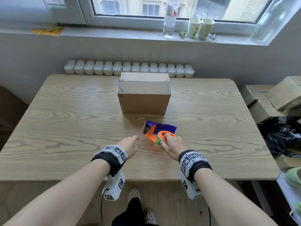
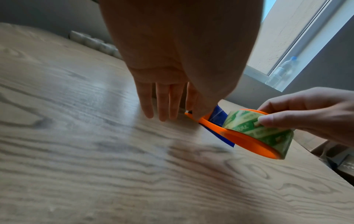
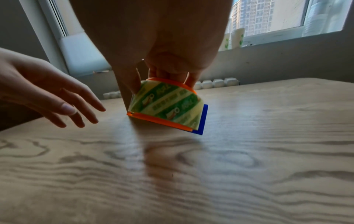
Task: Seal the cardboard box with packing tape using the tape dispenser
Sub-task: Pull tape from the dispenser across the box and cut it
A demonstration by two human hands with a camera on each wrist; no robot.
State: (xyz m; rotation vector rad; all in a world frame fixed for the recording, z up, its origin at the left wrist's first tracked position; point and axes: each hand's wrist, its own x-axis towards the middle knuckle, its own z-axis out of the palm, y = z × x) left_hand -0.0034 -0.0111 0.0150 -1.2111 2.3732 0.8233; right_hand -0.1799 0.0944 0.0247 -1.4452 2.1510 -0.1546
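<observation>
Nearest you, your right hand [image 1: 173, 145] is clamped on the tape dispenser [image 1: 158, 132], thumb on the printed face of the roll [image 3: 168, 104] and fingers hooked into the orange core, so the tool hangs tilted with its blue end low, at or just above the table [image 1: 65, 128]; whether it touches the wood you cannot tell. Your left hand [image 1: 129, 144] floats just beside it with the fingers spread and straight, gripping nothing, its thumb close to the orange arm in the left wrist view. Judge the dispenser as light and stiff, a plastic frame that will not flex, but the wound tape is glossy and likely slick under a thumb, and the roll may turn on its hub if you hold only there. A steadier hold is probably the frame itself, keeping fingers off the metal cutter at the far end of the tool, which is likely sharp. Farther on, the box [image 1: 144, 93] stands in the middle of the table, well apart from both hands, its flaps down; it looks light enough to slide when you press tape on, so plan to brace it. Count one dispenser, one roll, one box on the table. Beyond, on the windowsill [image 1: 114, 34], stand one bottle [image 1: 170, 18] and two paper cups [image 1: 200, 27].
</observation>
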